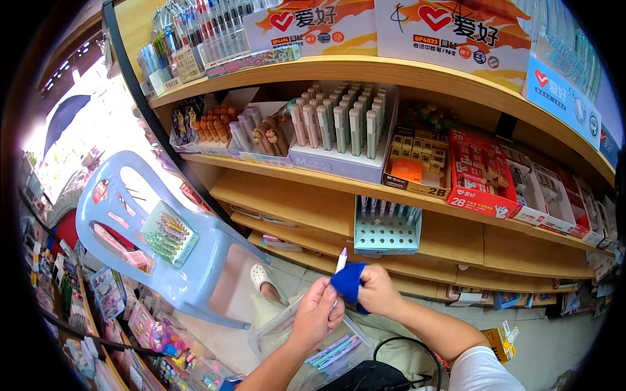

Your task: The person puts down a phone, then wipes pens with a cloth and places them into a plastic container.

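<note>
Upright between my hands is a pale pen with a purple tip. My left hand is closed around its lower part. In my right hand a blue cloth is pinched and lies against the pen's barrel. Below my hands, on my lap, rests a clear plastic box; several purple, blue and teal pens lie in it. Ahead on a lower shelf stands a light-blue display box with rows of holes and several pens at its back.
A blue plastic chair at left carries a box of pens. Wooden shelves ahead hold pens, eraser boxes and large pen cartons. A black cable loops beside my lap. A yellow box is at right.
</note>
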Available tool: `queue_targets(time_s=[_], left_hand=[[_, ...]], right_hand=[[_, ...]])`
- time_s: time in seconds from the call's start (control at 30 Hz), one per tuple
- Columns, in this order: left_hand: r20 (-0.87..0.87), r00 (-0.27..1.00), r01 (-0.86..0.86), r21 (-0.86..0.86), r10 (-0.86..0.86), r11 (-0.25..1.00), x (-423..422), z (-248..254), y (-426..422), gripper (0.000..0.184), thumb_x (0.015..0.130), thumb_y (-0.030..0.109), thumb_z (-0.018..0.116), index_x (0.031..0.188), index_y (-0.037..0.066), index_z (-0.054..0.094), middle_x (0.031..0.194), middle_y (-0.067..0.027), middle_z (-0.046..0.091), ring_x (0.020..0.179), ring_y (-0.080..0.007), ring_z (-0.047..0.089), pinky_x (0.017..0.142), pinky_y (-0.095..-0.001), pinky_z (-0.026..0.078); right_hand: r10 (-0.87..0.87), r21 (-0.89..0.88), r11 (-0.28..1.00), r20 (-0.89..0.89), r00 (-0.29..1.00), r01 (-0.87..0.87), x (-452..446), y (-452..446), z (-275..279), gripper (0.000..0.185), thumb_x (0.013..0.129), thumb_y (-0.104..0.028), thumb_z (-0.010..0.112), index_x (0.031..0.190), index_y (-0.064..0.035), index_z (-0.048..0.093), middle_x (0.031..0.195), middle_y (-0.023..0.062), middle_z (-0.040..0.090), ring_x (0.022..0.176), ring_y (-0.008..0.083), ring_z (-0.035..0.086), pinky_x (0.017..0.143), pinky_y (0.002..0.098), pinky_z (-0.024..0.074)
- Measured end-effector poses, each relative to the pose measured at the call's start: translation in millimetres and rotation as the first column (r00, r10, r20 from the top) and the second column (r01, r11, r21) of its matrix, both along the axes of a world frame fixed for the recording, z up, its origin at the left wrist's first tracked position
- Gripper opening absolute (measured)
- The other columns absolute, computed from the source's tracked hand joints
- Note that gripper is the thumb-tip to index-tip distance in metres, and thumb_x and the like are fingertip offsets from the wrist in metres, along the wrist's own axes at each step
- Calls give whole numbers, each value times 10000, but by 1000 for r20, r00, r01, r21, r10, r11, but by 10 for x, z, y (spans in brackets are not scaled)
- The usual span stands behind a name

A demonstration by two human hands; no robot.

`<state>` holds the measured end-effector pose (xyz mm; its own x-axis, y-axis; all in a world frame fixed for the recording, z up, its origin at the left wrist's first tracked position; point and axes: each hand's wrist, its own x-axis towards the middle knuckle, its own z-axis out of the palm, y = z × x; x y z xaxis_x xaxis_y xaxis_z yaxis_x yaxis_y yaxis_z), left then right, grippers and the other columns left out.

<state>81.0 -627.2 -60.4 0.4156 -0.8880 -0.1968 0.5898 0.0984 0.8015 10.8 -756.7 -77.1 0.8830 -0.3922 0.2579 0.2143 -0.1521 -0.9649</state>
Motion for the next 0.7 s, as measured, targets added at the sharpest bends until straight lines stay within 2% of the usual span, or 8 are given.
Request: queue_targets(time_s=[0.07,0.17,0.27,0.4,0.5,0.6,0.7], left_hand=[[15,1000,7,-8,-7,1000,0,-20,-7,164,925,248,407,903,85,413,571,9,336,458,-54,282,396,-177,227],[37,999,20,-10,-19,1000,-2,-23,-8,162,926,243,403,896,85,417,564,13,332,456,-53,284,395,-177,228],[48,998,28,-6,-28,1000,4,-33,-2,168,927,244,399,892,82,421,556,11,330,456,-55,285,396,-179,230],[55,998,34,-4,-34,999,1,-25,16,188,927,255,397,877,75,421,551,4,333,453,-61,282,399,-184,234],[66,998,24,-3,-24,1000,-9,-19,12,213,923,262,397,879,55,422,537,-8,328,444,-72,270,399,-191,235],[40,999,16,16,-16,1000,-10,1,5,213,924,256,393,877,51,422,535,-12,336,439,-75,278,394,-191,240],[11,1000,-8,47,7,999,8,15,7,216,925,257,390,874,49,422,526,-14,336,428,-79,287,386,-192,245]], right_hand=[[32,-72,997,-51,998,-36,-49,-2,61,162,810,-142,564,848,2,625,735,93,635,670,108,571,625,256,451],[-55,-17,998,-78,995,54,-67,0,125,166,815,-152,561,836,2,620,647,68,598,600,87,527,564,252,434],[-154,48,987,-52,987,156,21,-61,-14,165,823,-155,557,816,-2,621,572,18,535,539,59,469,495,237,396],[-263,236,936,-20,965,260,60,-93,-22,216,859,-190,522,765,-12,601,614,18,577,526,68,525,475,212,426],[-217,325,920,-40,975,218,16,-77,56,198,850,-173,533,750,-18,606,623,11,576,543,61,524,483,211,423],[-132,145,981,-5,991,131,20,-58,-26,149,829,-140,552,815,-15,632,614,-8,539,556,52,462,507,223,392],[-20,108,994,-67,998,28,-30,9,44,139,819,-122,554,840,-8,632,651,17,580,602,70,501,560,232,422]])
